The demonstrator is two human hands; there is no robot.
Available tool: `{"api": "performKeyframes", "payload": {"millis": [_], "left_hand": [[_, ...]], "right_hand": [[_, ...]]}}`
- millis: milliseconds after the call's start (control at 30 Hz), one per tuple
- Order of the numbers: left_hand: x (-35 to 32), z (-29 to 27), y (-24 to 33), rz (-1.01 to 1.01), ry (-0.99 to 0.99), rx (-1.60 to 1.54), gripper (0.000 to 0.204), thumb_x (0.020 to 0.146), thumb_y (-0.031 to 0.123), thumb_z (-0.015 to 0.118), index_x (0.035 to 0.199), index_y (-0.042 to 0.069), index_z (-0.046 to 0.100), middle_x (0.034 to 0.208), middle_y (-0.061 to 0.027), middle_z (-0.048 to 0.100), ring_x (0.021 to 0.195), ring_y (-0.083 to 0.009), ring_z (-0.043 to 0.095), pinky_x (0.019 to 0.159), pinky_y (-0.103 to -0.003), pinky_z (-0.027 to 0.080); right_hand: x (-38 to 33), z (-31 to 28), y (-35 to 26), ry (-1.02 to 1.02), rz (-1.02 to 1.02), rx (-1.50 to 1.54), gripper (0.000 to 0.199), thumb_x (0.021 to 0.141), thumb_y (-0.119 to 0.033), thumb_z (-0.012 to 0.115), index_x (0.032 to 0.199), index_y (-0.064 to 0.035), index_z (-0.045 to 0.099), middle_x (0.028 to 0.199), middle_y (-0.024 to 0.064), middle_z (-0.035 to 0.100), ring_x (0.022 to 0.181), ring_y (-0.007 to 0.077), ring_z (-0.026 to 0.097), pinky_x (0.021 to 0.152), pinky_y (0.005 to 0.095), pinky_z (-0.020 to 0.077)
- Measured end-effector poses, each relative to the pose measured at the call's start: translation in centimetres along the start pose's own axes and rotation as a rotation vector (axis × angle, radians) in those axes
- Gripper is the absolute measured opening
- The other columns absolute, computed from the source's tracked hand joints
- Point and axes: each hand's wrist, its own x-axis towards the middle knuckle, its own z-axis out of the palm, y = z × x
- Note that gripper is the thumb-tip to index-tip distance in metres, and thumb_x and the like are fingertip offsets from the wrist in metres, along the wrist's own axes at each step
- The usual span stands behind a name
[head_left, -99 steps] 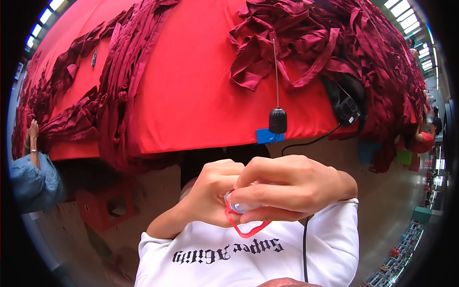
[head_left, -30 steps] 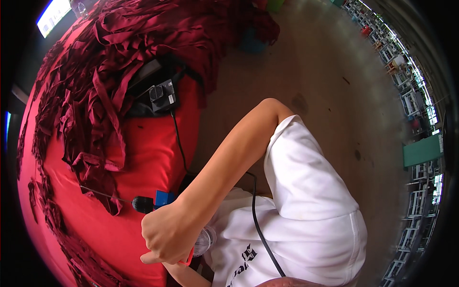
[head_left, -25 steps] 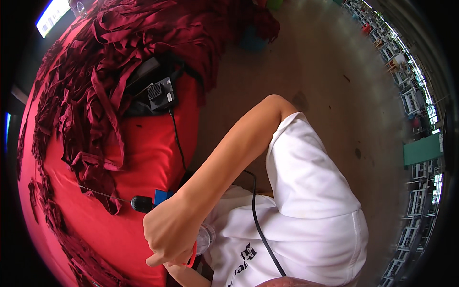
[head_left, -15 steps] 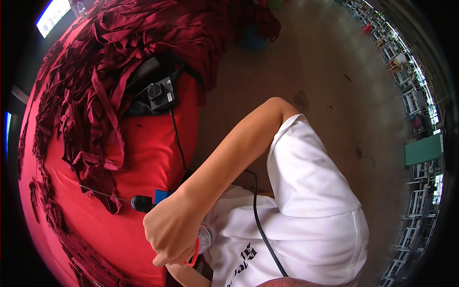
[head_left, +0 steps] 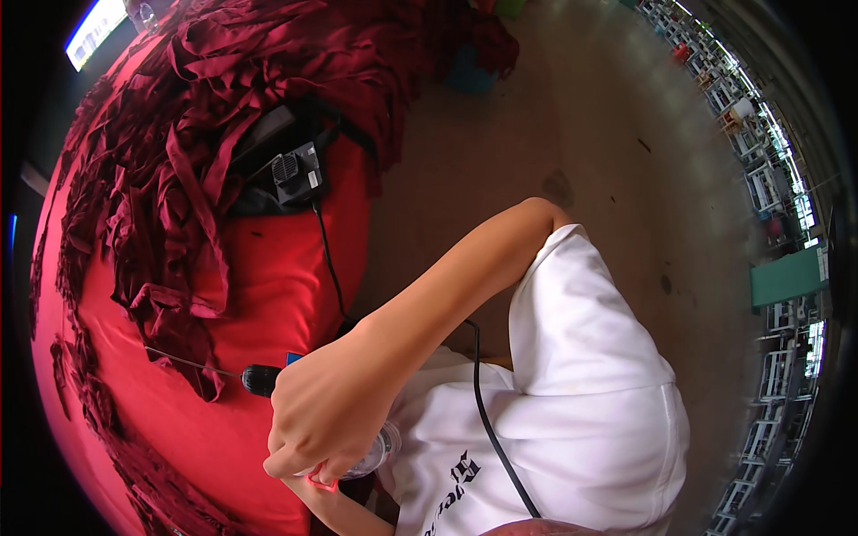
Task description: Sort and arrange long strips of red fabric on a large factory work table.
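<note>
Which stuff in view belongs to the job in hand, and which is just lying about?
Likely in the job:
- clear plastic bottle, at the curled right hand; exact grip hidden
- red loop, by the fingers

Apparently lying about:
- maroon fabric strips, heaped on the red-covered table
- black vented device
- black knob with thin rod; contact with hand unclear

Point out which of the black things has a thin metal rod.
The ribbed black knob, nearest the right hand: the thin metal rod extends from it, whereas the black box, farther off, has a vent grille and a cable.
</note>
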Motion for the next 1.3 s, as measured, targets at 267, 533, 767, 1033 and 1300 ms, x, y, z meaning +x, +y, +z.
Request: {"api": "performKeyframes", "payload": {"millis": [267,533,767,1033,1300], "left_hand": [[-0.5,0.6,1.6,-0.067,0.147,0.015,0.056,0.072,0.019,0.079,0.119,0.001,0.055,0.108,-0.0146,0.064,0.099,-0.0223,0.065,0.086,-0.038,0.051],[1.3,1.9,6.6,-0.14,0.174,-0.08,0.07,0.076,0.03,0.08,0.128,-0.005,0.05,0.127,-0.0159,0.057,0.119,-0.0272,0.057,0.102,-0.04,0.043],[3.9,0.4,7.2,-0.05,0.22,0.045,0.054,0.092,0.041,0.064,0.117,-0.007,0.058,0.112,-0.0198,0.067,0.106,-0.0294,0.067,0.095,-0.038,0.048],[3.6,-0.4,5.7,-0.174,0.35,-0.055,0.018,0.1,0.013,0.055,0.099,-0.002,0.065,0.09,-0.0112,0.073,0.089,-0.0173,0.069,0.082,-0.028,0.05],[1.6,-0.7,4.0,-0.203,0.523,-0.115,0.018,0.102,0.011,0.054,0.096,-0.001,0.066,0.086,-0.0078,0.071,0.083,-0.0129,0.067,0.077,-0.026,0.05]], "right_hand": [[-0.4,0.0,-1.0,-0.1,-0.017,0.147,0.027,0.088,-0.028,0.065,0.09,-0.001,0.067,0.072,0.0125,0.067,0.068,0.0316,0.067,0.059,0.0433,0.0521],[0.8,-6.3,-3.3,0.058,0.184,0.043,0.028,0.068,-0.023,0.071,0.055,-0.0001,0.06,0.051,0.0152,0.055,0.053,0.0346,0.058,0.052,0.0459,0.0441],[-6.4,-15.6,-8.1,0.571,0.501,0.013,0.032,0.089,-0.019,0.073,0.067,-0.0008,0.058,0.07,0.0133,0.065,0.053,0.0164,0.058,0.049,0.0301,0.0443],[-12.3,-12.4,-4.9,0.688,1.074,-0.308,0.04,0.094,-0.018,0.071,0.063,-0.0024,0.052,0.058,-0.0061,0.041,0.056,0.0009,0.033,0.051,0.0256,0.0195],[-33.3,2.6,17.2,0.501,1.338,0.143,0.025,0.092,-0.017,0.061,0.079,0.001,0.072,0.063,-0.004,0.058,0.061,0.0055,0.049,0.055,0.0284,0.0395]]}}
